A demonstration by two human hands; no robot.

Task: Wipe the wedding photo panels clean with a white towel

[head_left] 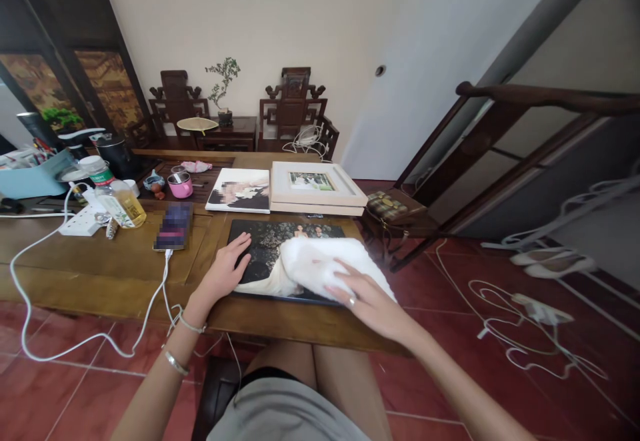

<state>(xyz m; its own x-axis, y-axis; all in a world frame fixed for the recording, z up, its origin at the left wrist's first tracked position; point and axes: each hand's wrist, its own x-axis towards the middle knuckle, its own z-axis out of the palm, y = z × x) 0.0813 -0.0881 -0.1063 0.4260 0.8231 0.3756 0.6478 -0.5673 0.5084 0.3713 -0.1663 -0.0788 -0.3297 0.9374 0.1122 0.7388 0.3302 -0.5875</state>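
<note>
A dark photo print (pixel 273 244) lies flat at the front edge of the wooden table (pixel 125 261). My left hand (pixel 225 269) rests open on its left edge, fingers spread flat. My right hand (pixel 363 298) lies on a white cloth (pixel 325 264) that covers the print's right part, fingers stretched over the cloth. Behind the print sit a white-bordered photo (pixel 239 190) and a pale framed picture (pixel 316 188).
A phone (pixel 174 226) on a white cable lies left of the print. Further left are a power strip (pixel 83 221), a bottle (pixel 123 204) and a pink cup (pixel 181 185). Dark wooden chairs (pixel 293 111) stand at the wall. A stair rail (pixel 505 128) and loose cables (pixel 525 314) are on the right.
</note>
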